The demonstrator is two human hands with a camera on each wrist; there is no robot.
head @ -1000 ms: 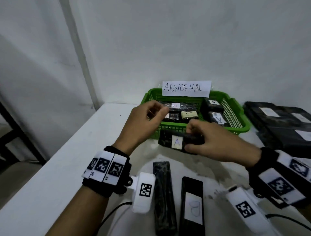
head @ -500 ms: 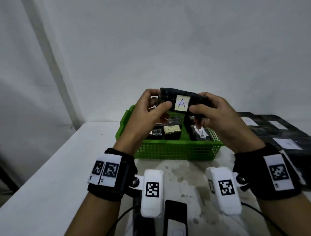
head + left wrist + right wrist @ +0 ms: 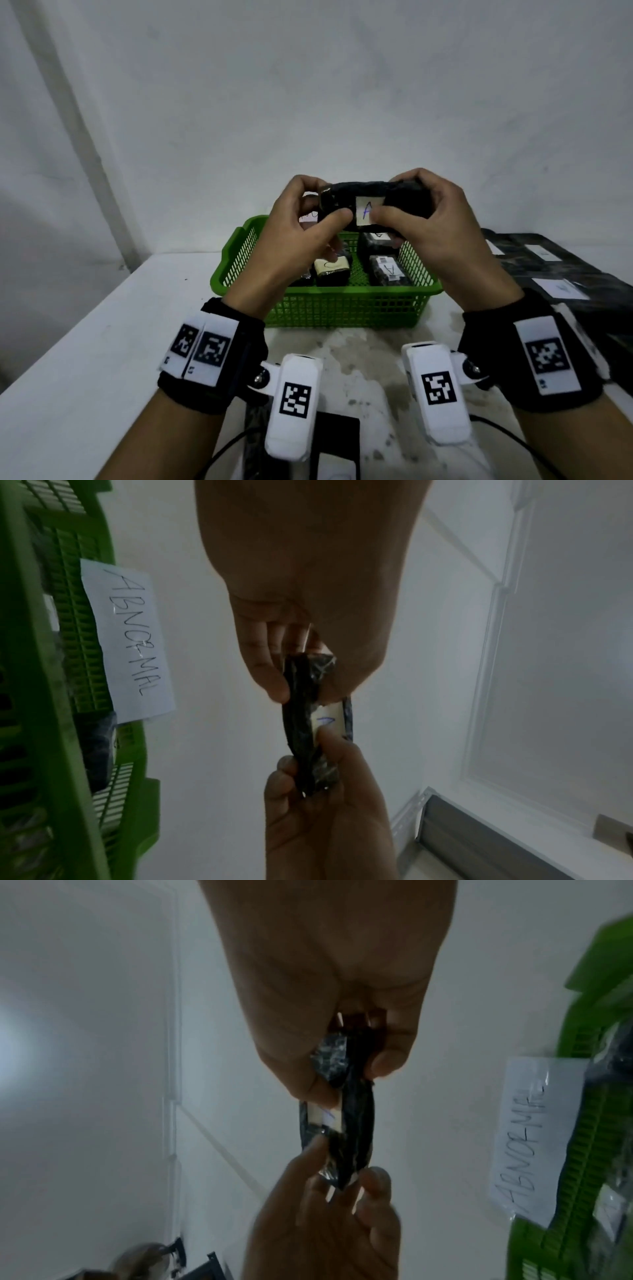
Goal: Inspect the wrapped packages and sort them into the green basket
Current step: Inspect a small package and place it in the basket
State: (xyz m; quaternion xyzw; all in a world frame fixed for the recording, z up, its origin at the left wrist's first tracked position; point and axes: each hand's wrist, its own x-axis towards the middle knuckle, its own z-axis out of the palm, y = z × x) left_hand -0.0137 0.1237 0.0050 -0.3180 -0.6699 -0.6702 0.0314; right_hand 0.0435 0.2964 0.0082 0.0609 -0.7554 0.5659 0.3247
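Both hands, left hand (image 3: 301, 219) and right hand (image 3: 435, 219), pinch the package (image 3: 373, 197) by its ends above the basket (image 3: 342, 305). We judge it light, slick-wrapped, slightly pliable; end grips suit it.

Plain white wall (image 3: 342, 102) rises behind a white, stained table (image 3: 85, 342).

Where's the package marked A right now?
In the head view the A package is centre frame, held in the air by the left hand and right hand, above the green basket.
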